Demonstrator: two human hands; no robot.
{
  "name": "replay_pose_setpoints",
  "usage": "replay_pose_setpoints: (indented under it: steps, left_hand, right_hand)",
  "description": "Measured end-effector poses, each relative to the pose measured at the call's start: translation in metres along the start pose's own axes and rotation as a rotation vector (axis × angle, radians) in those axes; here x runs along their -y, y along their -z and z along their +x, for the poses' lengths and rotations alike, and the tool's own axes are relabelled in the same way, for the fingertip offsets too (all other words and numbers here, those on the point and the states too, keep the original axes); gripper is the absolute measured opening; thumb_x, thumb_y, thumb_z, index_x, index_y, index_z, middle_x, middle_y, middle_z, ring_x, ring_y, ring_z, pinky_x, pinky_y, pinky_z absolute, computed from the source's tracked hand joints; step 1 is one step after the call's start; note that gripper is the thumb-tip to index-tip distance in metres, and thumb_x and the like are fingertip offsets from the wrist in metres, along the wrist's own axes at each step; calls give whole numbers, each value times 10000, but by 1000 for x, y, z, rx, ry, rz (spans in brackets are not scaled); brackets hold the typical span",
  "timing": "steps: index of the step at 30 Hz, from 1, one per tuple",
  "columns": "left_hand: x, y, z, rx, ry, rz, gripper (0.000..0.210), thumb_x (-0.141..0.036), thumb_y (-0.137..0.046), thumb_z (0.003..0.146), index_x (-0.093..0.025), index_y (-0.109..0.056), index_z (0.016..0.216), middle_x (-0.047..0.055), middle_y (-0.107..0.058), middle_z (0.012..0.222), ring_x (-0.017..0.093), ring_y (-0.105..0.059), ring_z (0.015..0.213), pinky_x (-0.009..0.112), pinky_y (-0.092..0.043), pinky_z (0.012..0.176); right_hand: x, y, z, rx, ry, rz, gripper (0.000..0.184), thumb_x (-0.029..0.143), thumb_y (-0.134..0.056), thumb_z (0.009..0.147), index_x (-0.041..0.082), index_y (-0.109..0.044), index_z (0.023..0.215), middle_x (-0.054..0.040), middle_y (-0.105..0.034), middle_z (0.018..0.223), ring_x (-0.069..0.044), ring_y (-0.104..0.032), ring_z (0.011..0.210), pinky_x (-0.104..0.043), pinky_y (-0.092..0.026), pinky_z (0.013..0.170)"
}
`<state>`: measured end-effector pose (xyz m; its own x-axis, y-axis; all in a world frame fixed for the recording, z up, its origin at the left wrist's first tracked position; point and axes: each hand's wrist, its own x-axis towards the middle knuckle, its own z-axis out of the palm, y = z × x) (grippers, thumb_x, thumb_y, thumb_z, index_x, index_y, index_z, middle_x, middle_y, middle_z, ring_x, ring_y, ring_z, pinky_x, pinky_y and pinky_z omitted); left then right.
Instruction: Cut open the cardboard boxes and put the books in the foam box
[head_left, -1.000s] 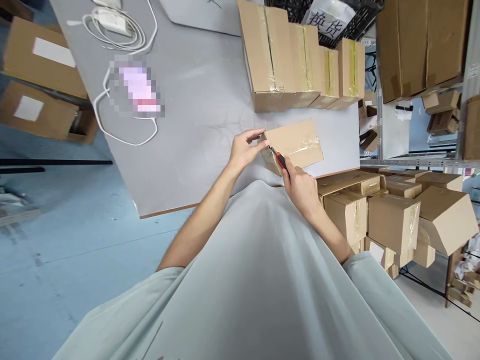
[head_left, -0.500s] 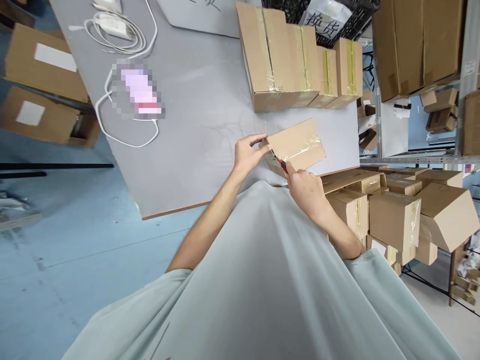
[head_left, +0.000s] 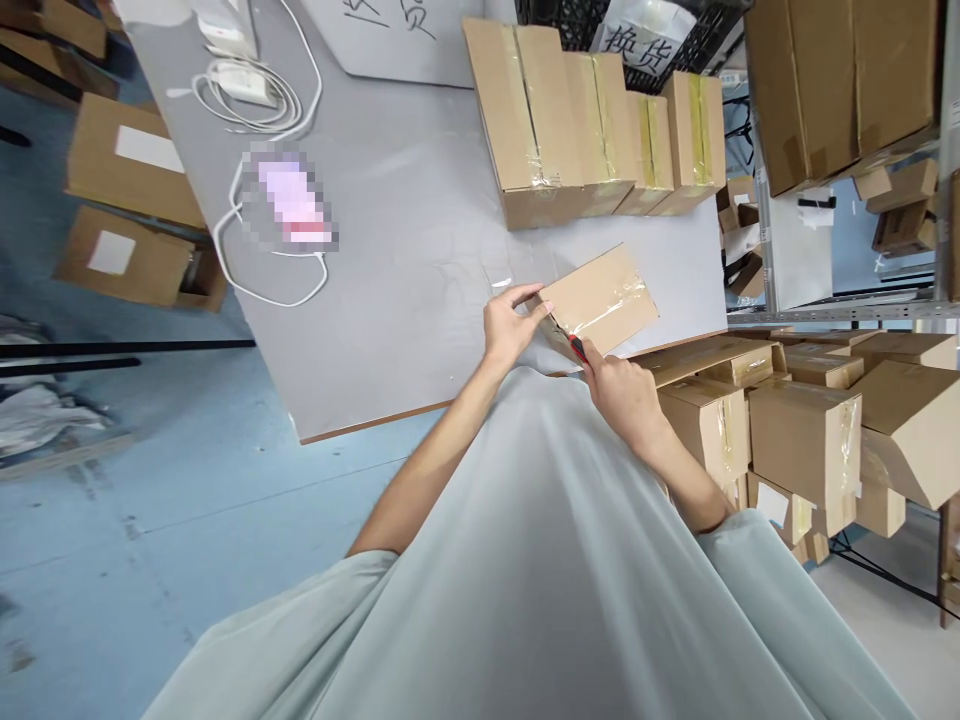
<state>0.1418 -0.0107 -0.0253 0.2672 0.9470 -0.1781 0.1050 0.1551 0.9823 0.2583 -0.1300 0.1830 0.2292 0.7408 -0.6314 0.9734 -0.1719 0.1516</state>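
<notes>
A small taped cardboard box [head_left: 607,295] lies at a slant on the table near my body. My left hand [head_left: 511,325] grips its left end, with the thumb on the near side and the fingers at the far corner. In my right hand [head_left: 624,395] is a red and black utility knife [head_left: 577,347], its tip at the box's left end edge. The closed fingers partly cover the knife's handle. Clear tape runs along the upper face of the box and shines at its right end.
Several taped boxes [head_left: 536,120] stand in a row at the back of the grey table [head_left: 390,220]. A phone with a blurred screen [head_left: 296,200], a white cable [head_left: 262,300] and a charger [head_left: 244,82] lie to the left. More cartons [head_left: 802,430] are stacked at right.
The knife has slid a little toward my body along the box's end edge. My left hand keeps its hold on the box. The whole view has shifted slightly.
</notes>
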Motion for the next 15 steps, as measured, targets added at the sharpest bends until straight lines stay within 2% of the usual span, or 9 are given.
replay_pose_setpoints:
  steps: [7, 11, 15]
  left_hand:
    - [-2, -5, -4, -84, -19, 48, 412, -377, -828, 837, -198, -823, 1208, 107, -828, 1267, 292, -789, 1206, 473, -596, 1165]
    - [-1, -7, -7, -54, -33, 67, 434, -432, -811, 881, -206, -800, 1252, 103, -814, 1309, 282, -774, 1243, 471, -591, 1174]
    - [0, -5, -7, -47, -34, 63, 476, -515, -802, 906, -223, -793, 1282, 110, -810, 1324, 281, -776, 1245, 477, -596, 1166]
  right_hand:
    - [1, -23, -15, 10, 22, -10, 587, 187, -345, 1176, 217, -354, 1762, -179, -805, 1158, -250, -836, 933, -285, -604, 782]
    - [-2, -38, -26, 14, -9, -15, 597, 199, -379, 1165, 222, -356, 1762, -170, -799, 1147, -232, -826, 898, -264, -594, 737]
    - [-14, -40, -37, -44, -9, 43, 564, 268, -398, 1174, 242, -419, 1737, -150, -812, 1100, -240, -815, 855, -281, -588, 732]
